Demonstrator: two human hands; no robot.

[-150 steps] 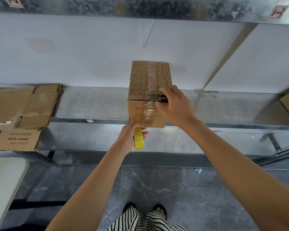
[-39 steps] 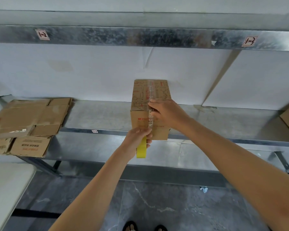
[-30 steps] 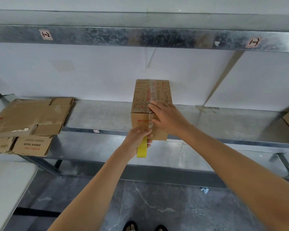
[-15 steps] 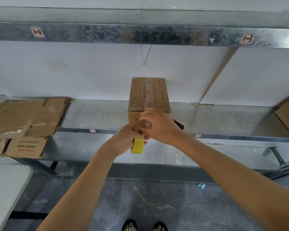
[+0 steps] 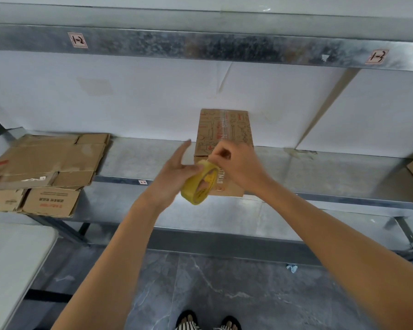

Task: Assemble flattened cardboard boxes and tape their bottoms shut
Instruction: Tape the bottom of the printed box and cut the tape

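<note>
— One box stands on the metal shelf, its far end against the white wall, a strip of clear tape running along its top seam and down the near face.

— What differs from half a second ago?

— Then both hands were bunched tight at the box's near edge, with the roll edge-on below them. Now the yellow tape roll has swung up and tilted, so its open centre shows, and the left hand's fingers have spread.

— And the hands themselves?

— Left hand is mostly open, forefinger pointing up, palm and thumb against the roll's left side. Right hand is curled, fingertips pinched at the roll's top rim; whether it has a tape end, I can't tell.

— Any writing?

— Red lettering and line drawings on the box, too blurred to read. Tags on the upper rail read "1-2" and "1-3". Flattened boxes are stacked on the shelf well to the left.
</note>
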